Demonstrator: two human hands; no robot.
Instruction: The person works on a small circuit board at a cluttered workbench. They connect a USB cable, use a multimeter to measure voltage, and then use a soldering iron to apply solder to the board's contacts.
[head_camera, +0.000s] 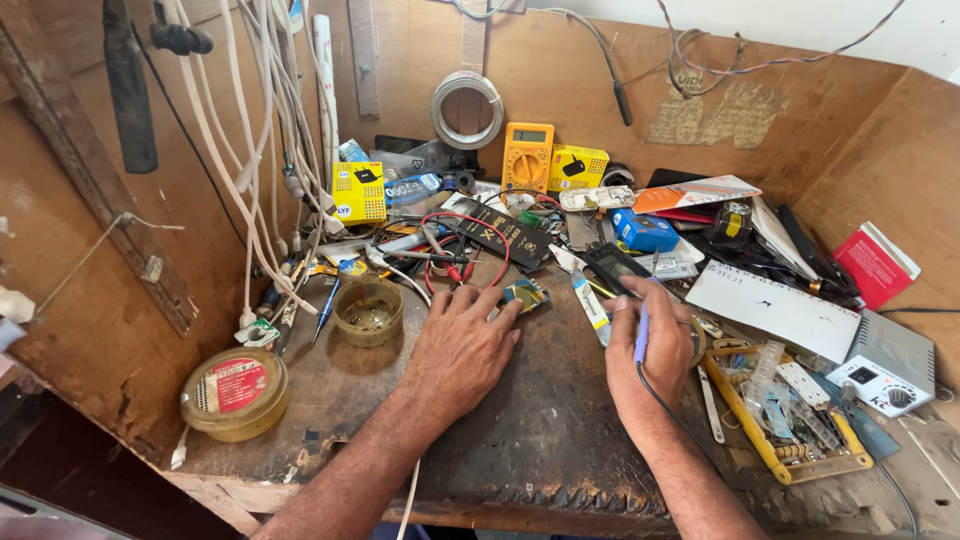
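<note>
1. Wooden workbench (520, 440) carries cluttered tools; the left hand (460, 345) rests flat, fingers spread, fingertips pinning a small circuit board (526, 294).
2. Right hand (655, 340) is closed around a blue-handled soldering iron (641, 335), its cable trailing along the wrist.
3. Behind stand a yellow multimeter (527, 156) and a round tin (368, 311).

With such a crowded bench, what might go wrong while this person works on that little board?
The right hand holds a soldering iron whose cord trails over the bench edge; a snag might jerk it. The left hand steadies the small board near the tip, so fingers might get burned. Probe wires lie close enough to scorch.
</note>
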